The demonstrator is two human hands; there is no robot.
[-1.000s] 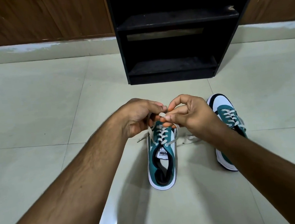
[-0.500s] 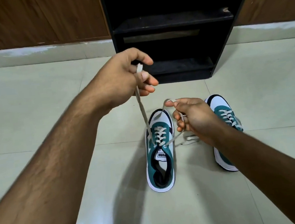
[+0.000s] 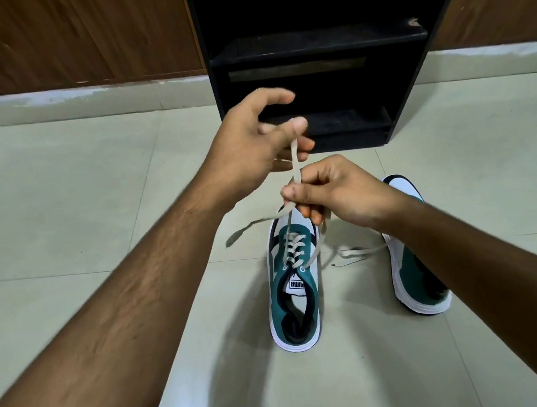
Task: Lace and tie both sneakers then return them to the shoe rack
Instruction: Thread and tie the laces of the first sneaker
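Two teal, white and black sneakers stand on the tiled floor. The left sneaker [image 3: 294, 300] sits in the middle with its toe toward the rack, its beige lace [image 3: 296, 163] pulled up from the top eyelets. My left hand [image 3: 256, 137] pinches the upper part of that lace, fingers partly spread. My right hand [image 3: 329, 189] grips the lace lower down, just above the toe; one loose end trails out to the left. The right sneaker [image 3: 415, 273] lies behind my right forearm, partly hidden. The black shoe rack [image 3: 316, 44] stands beyond.
Brown wooden panels [image 3: 67, 38] line the wall on both sides of the rack, above a pale skirting strip. A lace from the right sneaker [image 3: 356, 252] lies loose on the floor tiles between the two shoes.
My hands were together at the sneaker's laces, then my left hand lifted one lace end high. My right hand has now risen to grip the lace just below my left hand.
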